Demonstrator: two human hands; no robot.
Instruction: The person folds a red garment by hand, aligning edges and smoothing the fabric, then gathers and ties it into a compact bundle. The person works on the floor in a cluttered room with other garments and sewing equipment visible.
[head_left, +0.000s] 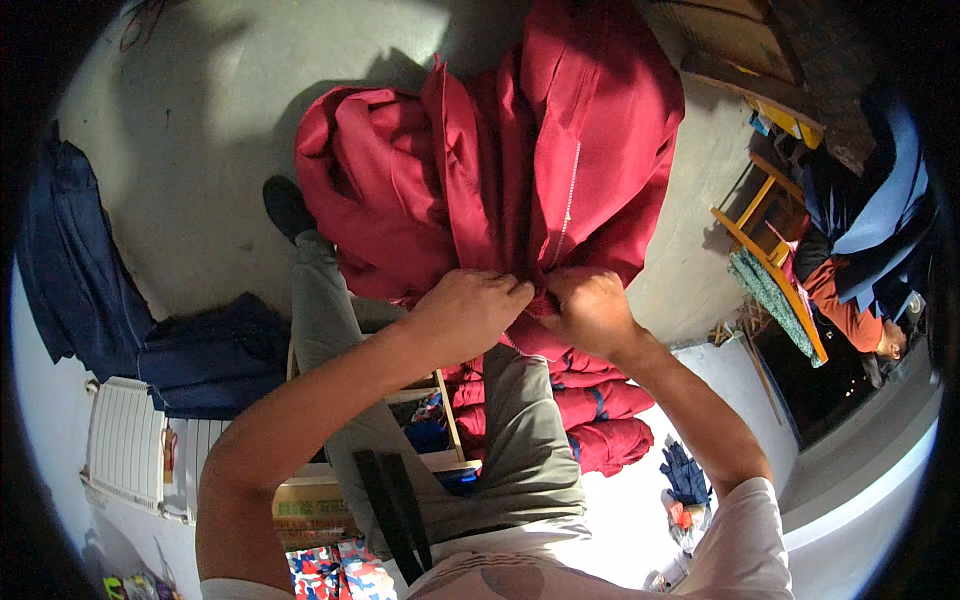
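Note:
A large bunch of red fabric (487, 172), with a pale stitched edge on its right part, spreads over the floor in front of me. Its gathered near end is pinched between my two hands, which almost touch each other above my knee. My left hand (476, 311) grips the gather from the left, fingers bent. On the right, my right hand (589, 307) is closed on the same gather. A short red flap hangs just below the hands. What exactly lies between the fingertips is hidden.
Rolled red bundles with dark ties (607, 427) lie beside my leg. Dark blue fabric (217, 356) is heaped at left, near a white radiator (127, 442). A wooden-framed box (450, 420) stands beneath my legs. At right are a wooden stool (772, 262) and a person in an orange top (847, 307).

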